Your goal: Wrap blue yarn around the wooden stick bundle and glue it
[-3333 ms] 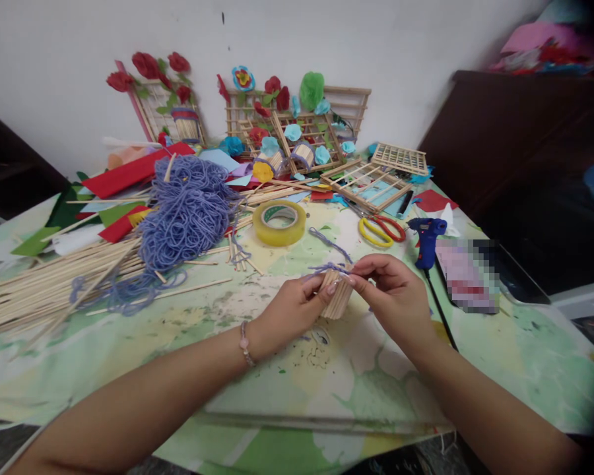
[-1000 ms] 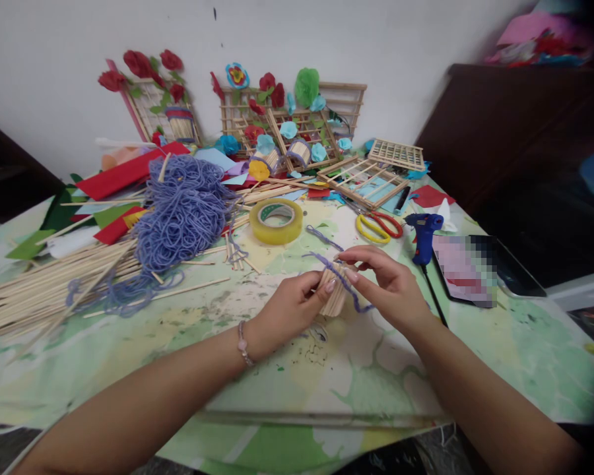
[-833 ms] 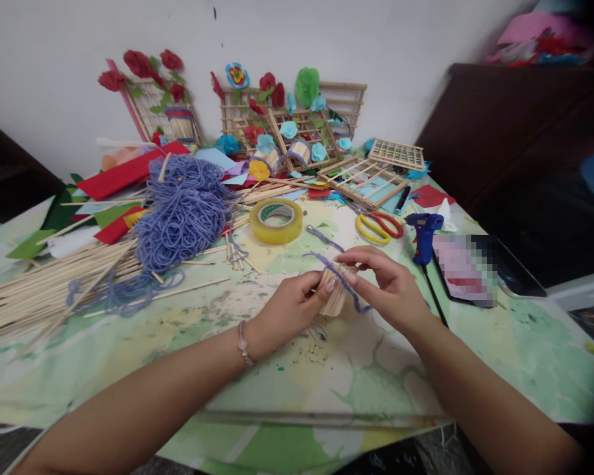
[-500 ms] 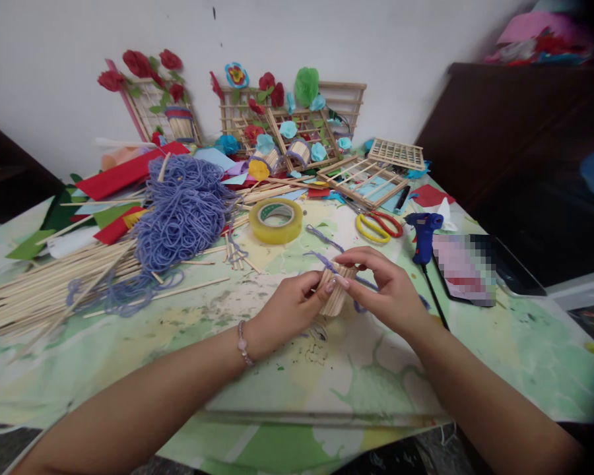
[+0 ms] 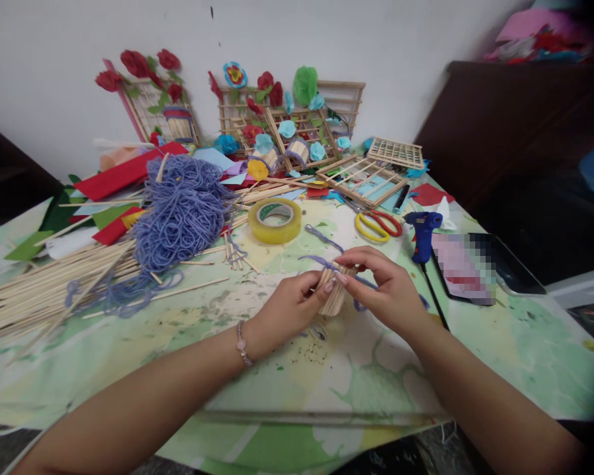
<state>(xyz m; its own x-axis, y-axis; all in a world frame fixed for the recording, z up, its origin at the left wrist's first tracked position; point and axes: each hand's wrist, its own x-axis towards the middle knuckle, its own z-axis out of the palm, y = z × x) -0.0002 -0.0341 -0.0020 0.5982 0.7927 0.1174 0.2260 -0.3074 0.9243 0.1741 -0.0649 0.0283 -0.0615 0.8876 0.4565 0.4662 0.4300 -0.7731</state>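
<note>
While the left hand (image 5: 292,300) pinches the short-stick bundle (image 5: 332,303) at near centre, the right hand (image 5: 385,280) pinches its far right edge — sticks already gathered, purple yarn (image 5: 319,260) seemingly only partly wrapped, tails loose.

Yellow tape roll (image 5: 275,231) lying flat; scissors (image 5: 373,215) near blue glue gun (image 5: 424,231); red flowers (image 5: 135,64) by white wall (image 5: 376,39).

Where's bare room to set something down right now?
Bare tablecloth shows between the forearms, on the near side of the left hand, right hand and stick bundle. Another patch lies right of the right forearm, nearer than the phone-like device. It's crowded at left with yarn and sticks, and at the back with lattice frames and paper flowers.
</note>
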